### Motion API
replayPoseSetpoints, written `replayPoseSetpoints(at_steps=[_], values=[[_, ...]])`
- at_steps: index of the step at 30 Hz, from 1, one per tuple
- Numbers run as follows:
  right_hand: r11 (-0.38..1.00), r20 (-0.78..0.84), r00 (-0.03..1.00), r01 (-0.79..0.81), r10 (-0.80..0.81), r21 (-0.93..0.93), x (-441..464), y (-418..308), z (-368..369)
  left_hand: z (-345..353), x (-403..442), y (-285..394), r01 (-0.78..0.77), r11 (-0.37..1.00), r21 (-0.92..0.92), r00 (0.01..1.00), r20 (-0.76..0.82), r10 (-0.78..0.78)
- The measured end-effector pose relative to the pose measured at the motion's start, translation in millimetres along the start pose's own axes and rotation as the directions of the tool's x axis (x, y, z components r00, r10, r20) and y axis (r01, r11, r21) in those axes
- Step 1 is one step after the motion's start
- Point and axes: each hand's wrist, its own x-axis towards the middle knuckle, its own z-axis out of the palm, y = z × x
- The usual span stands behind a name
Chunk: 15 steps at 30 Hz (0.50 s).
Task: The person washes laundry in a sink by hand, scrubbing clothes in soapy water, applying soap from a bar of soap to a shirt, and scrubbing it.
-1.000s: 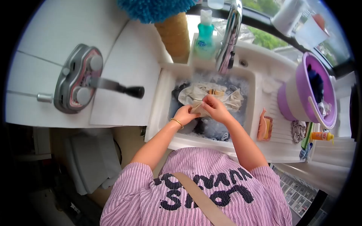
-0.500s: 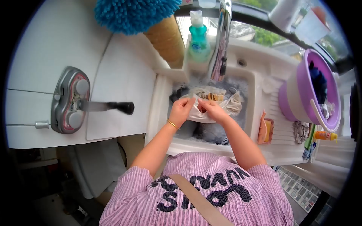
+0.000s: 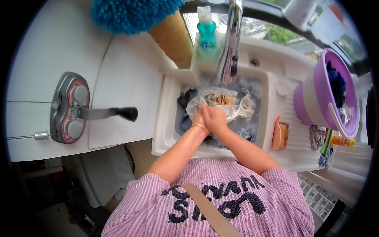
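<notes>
A cream-coloured cloth item [image 3: 241, 110] with a brown and yellow patch lies in the cloudy water of the white sink [image 3: 266, 98]. Over its near left part, my left hand [image 3: 198, 117] and my right hand [image 3: 214, 119] are pressed together. Both hands are closed, with the cloth beneath and around them; most of the left fingers are hidden behind the right hand. Dark cloth [image 3: 185, 98] shows in the water at the left side. The chrome faucet [image 3: 231, 47] hangs over the back of the sink.
A green soap bottle [image 3: 208, 39] stands behind the sink. At right are a soap dish [image 3: 280, 135], a purple bucket [image 3: 310, 98] with dark cloth and an orange bottle [image 3: 342, 141]. On the left are a grey device [image 3: 71, 106] and a blue fluffy ball [image 3: 134, 14] on a post.
My hands have come together, the left moving right and the right moving slightly left. The cloth stretched between them has dropped lower. The view has shifted slightly.
</notes>
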Motion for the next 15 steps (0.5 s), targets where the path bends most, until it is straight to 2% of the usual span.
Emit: replayPoseSetpoints(at_steps=[1,2,3,4,5,7,8,9,10,11,13,14,15], values=[[0.995,-0.006,0.995,-0.098,0.098,0.013,8.6,3.1,-6.2,39.3,-6.3,-4.1,0.036,0.976,0.213,0.825,-0.557,0.092],[0.980,0.041,0.979,-0.195,0.197,-0.048,12.1,0.4,-13.8,55.3,-12.7,-7.9,0.002,0.976,0.217,0.791,-0.598,0.131],[0.980,0.035,0.980,-0.196,0.198,-0.043,4.8,-9.6,-10.6,34.7,-14.4,-3.2,0.006,0.975,0.223,0.792,-0.596,0.132],[0.998,0.037,0.998,-0.046,0.047,-0.032,-7.2,-22.1,-2.3,-3.6,-14.0,6.7,-0.026,0.992,0.122,0.969,-0.242,0.055],[0.995,0.045,0.995,0.094,-0.093,-0.019,-18.0,-29.7,2.3,-49.0,-11.5,7.0,-0.009,1.000,0.011,0.989,0.146,0.008],[0.996,0.065,0.997,0.038,-0.033,-0.085,-5.4,-12.3,-2.3,-57.9,7.0,4.5,0.091,0.981,-0.169,0.857,0.515,0.009],[0.988,0.081,0.996,-0.028,0.041,-0.150,-0.9,2.6,-6.5,7.2,-13.5,4.5,0.043,0.999,0.001,0.999,0.019,-0.043],[0.972,0.086,0.990,-0.093,0.114,-0.214,2.9,16.0,-10.2,44.5,-27.0,5.1,0.094,0.980,0.177,0.878,-0.479,0.002],[0.967,0.099,0.978,-0.162,0.184,-0.199,11.9,29.0,-15.4,28.7,-31.2,8.6,0.165,0.971,0.173,0.948,-0.299,-0.107],[0.968,0.093,0.979,-0.159,0.180,-0.195,18.7,35.7,-17.2,42.0,-32.9,17.4,0.164,0.970,0.181,0.949,-0.296,-0.106],[0.952,0.254,0.930,-0.293,0.264,0.084,21.0,44.4,-21.1,78.3,-42.3,29.8,0.175,0.950,0.258,0.943,-0.322,-0.087],[0.928,0.265,0.936,-0.295,0.232,0.226,24.5,40.0,-27.5,66.5,-41.1,37.2,0.227,0.874,0.430,0.943,-0.320,-0.087],[0.929,0.268,0.936,-0.293,0.230,0.227,28.9,34.0,-37.4,49.2,-42.5,42.6,0.224,0.874,0.431,0.944,-0.321,-0.084]])
